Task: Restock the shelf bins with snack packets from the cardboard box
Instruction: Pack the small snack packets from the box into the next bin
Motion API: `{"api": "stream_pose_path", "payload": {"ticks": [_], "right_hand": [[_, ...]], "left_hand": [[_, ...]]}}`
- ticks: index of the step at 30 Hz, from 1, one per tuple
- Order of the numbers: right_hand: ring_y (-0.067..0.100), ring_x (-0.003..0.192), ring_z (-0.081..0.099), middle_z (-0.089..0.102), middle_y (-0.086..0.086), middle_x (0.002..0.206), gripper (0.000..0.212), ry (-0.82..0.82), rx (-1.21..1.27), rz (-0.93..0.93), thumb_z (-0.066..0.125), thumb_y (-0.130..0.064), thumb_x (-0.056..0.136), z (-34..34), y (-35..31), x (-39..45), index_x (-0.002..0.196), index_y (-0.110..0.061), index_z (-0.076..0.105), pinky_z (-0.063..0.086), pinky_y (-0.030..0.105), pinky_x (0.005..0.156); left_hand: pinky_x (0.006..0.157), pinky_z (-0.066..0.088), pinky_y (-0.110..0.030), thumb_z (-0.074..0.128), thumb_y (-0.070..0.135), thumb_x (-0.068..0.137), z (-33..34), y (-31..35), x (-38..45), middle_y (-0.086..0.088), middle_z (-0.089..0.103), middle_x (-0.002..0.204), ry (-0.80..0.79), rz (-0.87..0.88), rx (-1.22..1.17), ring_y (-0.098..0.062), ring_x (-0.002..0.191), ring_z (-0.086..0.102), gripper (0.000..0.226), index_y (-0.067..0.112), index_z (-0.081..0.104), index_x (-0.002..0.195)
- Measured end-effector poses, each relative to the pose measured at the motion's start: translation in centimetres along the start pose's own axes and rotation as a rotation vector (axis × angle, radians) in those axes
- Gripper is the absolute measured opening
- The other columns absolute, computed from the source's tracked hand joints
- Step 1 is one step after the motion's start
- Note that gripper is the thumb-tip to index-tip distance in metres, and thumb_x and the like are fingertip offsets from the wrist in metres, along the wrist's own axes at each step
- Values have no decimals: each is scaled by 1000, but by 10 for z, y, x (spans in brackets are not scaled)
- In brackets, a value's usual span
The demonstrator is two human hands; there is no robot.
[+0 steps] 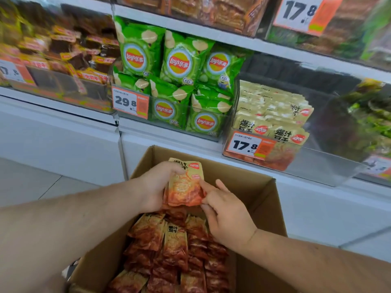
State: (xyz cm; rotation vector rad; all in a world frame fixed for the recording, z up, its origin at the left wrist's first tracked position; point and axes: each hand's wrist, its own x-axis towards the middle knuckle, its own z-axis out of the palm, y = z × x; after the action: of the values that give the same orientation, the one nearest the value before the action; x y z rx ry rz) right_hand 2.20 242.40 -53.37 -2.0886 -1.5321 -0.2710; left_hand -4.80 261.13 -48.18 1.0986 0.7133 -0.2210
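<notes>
Both hands hold a small stack of snack packets (184, 185) just above the open cardboard box (273, 199). Gripping from the left side, the left hand (155, 187) has its thumb curled over the upper edge of the front packet and its fingers hidden behind the stack. On the other side, the right hand (226, 214) pinches the stack's right edge, with fingertips (204, 183) touching the orange wrapper.

Lower in the box lie many more packets (175, 256) of the same orange and red kind, piled loosely and overlapping one another. The held stack stands upright, its printed face turned toward the camera.

Behind the box runs a white shelf (173, 134) with clear plastic bins. One bin at the right (317, 166) holds matching beige and orange packets (273, 121), and a price tag reading 17.8 (249, 146) is fixed to its front. Beside it on the left, another bin is packed with green chip bags (179, 77) behind a tag reading 29.8 (130, 103). Farther left sits a bin of dark brown and yellow snacks (69, 56), which look blurred.
</notes>
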Motion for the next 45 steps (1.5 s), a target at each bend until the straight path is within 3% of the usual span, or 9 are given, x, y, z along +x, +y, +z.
{"api": "stream_pose_path", "payload": {"ticks": [5,9,12,15,23,36,39,42,45], "right_hand": [[11,115,60,65,-2,127,14,79,17,49,62,-24,79,-21,-7,1,91,-17,66,42,33,106],[1,75,58,60,-17,94,39,44,286,586,75,-35,81,-57,-15,21,114,-28,56,44,13,65],[2,67,55,66,-20,92,45,-171,642,814,71,-46,84,-82,-8,35,121,-25,57,43,12,58],[10,55,41,59,-11,65,47,-239,850,776,66,-53,76,-95,-8,41,112,-23,65,35,15,51],[4,46,47,64,-13,58,7,-130,811,724,63,-18,95,-123,3,34,96,-18,70,41,18,48],[-1,44,52,68,-8,64,19,91,891,826,59,7,91,-202,45,13,97,-7,70,37,11,43],[12,54,41,69,0,72,14,240,732,873,64,-2,90,-232,69,16,86,-13,72,29,22,48],[10,61,62,75,2,85,14,410,639,879,66,0,88,-256,96,22,90,-13,72,43,21,52],[11,72,70,75,3,90,15,514,543,881,68,-1,88,-264,119,28,94,-14,71,51,20,54]], "left_hand": [[98,51,-51,61,5,93,10,-4,-1,-10,75,104,17,245,169,-29,100,71,25,11,68,116],[95,53,-46,61,-2,92,19,2,-11,-5,75,107,-5,394,242,-23,101,71,33,15,63,121],[96,52,-45,62,-6,90,27,5,-16,-6,74,110,-40,480,255,-24,104,70,41,13,57,126],[101,50,-46,60,-7,91,38,5,-20,-8,71,116,-82,528,279,-25,111,67,47,14,52,131],[100,50,-46,59,-4,93,77,3,-16,-6,72,115,-128,593,306,-24,110,66,44,18,51,131],[89,55,-34,59,4,95,180,41,-2,4,73,109,-250,685,256,-13,102,69,36,27,55,123],[83,51,-26,59,28,95,194,61,4,4,65,106,-100,875,404,-9,96,64,14,30,58,109],[70,42,-26,53,26,97,203,87,21,7,56,95,173,1077,630,-14,85,55,7,24,58,102],[97,40,-35,47,33,99,210,104,50,2,57,126,405,1092,1072,-20,119,50,30,20,55,125]]}}
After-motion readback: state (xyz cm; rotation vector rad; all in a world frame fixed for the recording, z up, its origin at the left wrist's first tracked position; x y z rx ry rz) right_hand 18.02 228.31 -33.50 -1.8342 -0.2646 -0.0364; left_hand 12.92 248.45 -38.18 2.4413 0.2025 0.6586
